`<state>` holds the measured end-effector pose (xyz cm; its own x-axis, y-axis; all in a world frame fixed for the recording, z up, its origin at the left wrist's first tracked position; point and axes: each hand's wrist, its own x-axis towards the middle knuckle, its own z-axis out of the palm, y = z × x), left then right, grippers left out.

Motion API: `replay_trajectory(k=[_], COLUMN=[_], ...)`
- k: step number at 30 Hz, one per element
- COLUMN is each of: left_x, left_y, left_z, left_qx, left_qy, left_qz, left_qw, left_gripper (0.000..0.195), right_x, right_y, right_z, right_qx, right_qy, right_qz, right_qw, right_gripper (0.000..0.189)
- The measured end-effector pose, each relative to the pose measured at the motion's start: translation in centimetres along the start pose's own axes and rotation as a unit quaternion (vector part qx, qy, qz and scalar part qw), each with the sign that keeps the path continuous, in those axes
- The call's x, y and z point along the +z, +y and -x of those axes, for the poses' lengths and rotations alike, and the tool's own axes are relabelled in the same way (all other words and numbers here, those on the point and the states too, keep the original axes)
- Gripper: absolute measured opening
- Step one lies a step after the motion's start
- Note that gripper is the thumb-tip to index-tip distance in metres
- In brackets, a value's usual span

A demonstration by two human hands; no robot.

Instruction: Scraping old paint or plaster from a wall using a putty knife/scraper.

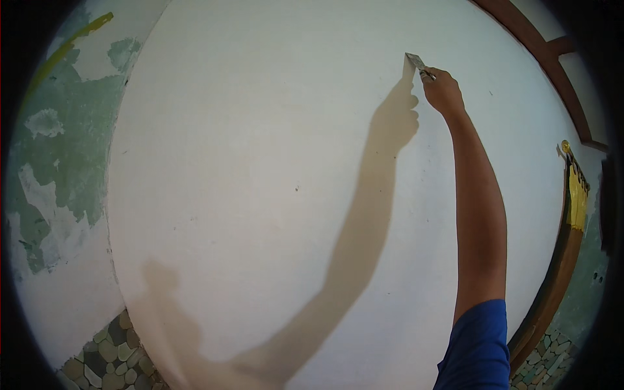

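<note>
My right hand [442, 91] grips a metal putty knife [417, 62] high up on a large white wall [273, 146]. The blade's far edge meets or nearly meets the wall surface. My right arm reaches up from a blue sleeve [475, 341], and its shadow falls across the wall to the left. Small dark specks and nicks mark the white surface, among them a chip [297, 188] near the middle. My left hand is out of view.
At left, an adjoining wall shows patchy green paint [87, 117] and a yellow-green streak [73, 41]. Stone cladding [109, 358] covers its base. On the right stand a brown wooden post [560, 278] with yellow material [577, 200] near its top, and brown beams [560, 73] above.
</note>
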<state>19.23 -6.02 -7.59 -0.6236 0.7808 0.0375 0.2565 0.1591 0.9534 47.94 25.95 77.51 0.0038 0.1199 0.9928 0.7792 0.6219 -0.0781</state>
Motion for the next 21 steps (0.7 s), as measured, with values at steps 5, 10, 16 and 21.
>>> replay_trajectory(k=[5, 10, 16, 21], left_x=[-1.0, -0.6, -1.6, -0.8], left_y=[-0.2, -3.7, 0.7, 10.6], left_z=[1.9, 3.2, 4.0, 7.0], left_qx=[0.007, 0.001, 0.008, 0.069], left_qy=[0.017, 0.050, 0.071, 0.135], left_qz=[-0.045, -0.023, 0.017, 0.086], left_qw=[0.999, 0.998, 0.997, 0.985], left_gripper=[0.063, 0.053, 0.049, 0.061], right_x=[0.1, -0.3, 0.5, 0.6], right_y=[-0.7, -0.4, -1.5, -4.3], right_z=[-0.8, -2.1, 3.9, 27.9], right_qx=[0.002, 0.009, -0.103, -0.109], right_qy=[0.001, 0.016, 0.107, -0.009], right_qz=[-0.003, 0.011, -0.181, -0.386], right_qw=[1.000, 1.000, 0.972, 0.916], right_gripper=[0.040, 0.040, 0.050, 0.051])
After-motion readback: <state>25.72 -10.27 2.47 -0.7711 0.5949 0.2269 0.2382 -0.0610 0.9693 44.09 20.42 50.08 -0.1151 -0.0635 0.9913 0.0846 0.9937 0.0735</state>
